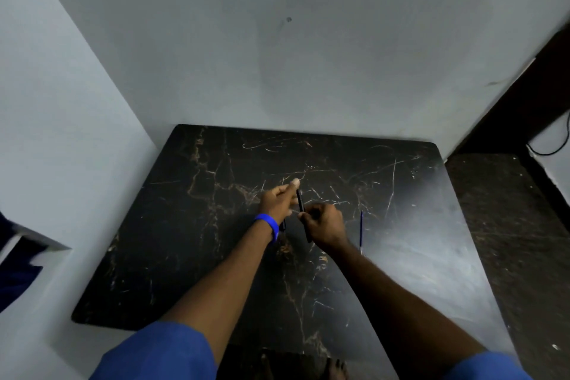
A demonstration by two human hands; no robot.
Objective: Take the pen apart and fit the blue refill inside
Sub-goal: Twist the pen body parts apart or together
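At the left we have our left hand [277, 201], a blue band [267, 223] on its wrist, reaching out over the dark marbled worktop [185, 256] with the forearm stretched far from the body and the thumb pointing away; its fingers seem to curl around something small and dark that shows just below the wrist, though we cannot tell what it is or how firmly it is held. Just to the right, the pen [300, 201] stands between our two hands, a thin black stick tilted slightly, its far end near the left thumb. Our right hand [324, 224] is closed around the near part of the pen, knuckles up, forearm coming in from the near right. We judge the pen light, stiff and smooth, so it could slip while we twist or pull; we should pinch each half close to the joint, not at the ends. Farther right, well apart from the hands, the blue refill [361, 233] lies flat on the worktop, pointing near to far. It looks very thin and probably bends easily, so we would lift it by the middle and feed it in straight.
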